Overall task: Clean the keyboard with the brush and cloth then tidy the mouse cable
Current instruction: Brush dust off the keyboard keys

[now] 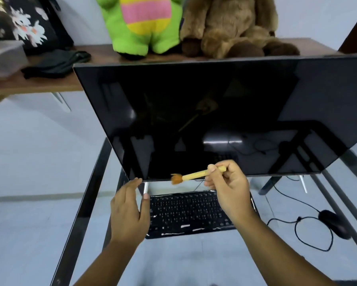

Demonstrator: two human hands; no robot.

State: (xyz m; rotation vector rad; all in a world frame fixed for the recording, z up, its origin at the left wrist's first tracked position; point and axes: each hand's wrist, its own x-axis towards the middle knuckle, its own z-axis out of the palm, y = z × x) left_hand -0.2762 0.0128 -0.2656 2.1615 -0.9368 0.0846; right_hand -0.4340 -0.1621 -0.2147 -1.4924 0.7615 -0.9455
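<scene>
The right hand (228, 188) held the brush (196, 175) by the rear part of its wooden handle, with the grip pinched between thumb and fingers and the bristles pointing left, raised above the far edge of the keyboard (192, 213) and not yet touching the keys. The left hand (130, 209) was held with fingers straight and relaxed, gripping nothing, at the left end of the keyboard; whether it touched the keyboard could not be determined. The keyboard lay on the glass surface (86, 203) just in front of the monitor (214, 116). The bristles stood close to the lower edge of the monitor, so a sweep directed too far forward would probably have struck the screen. Because the handle was pinched near its end, pressure on the keys might have rotated the brush within the grip. An unbraced keyboard might have slid on the glass during strokes. The mouse (334, 223) and its looped cable (309, 230) lay well apart to the right; a wide right-arm stroke might have snagged the cable. No cloth could be identified with certainty.
</scene>
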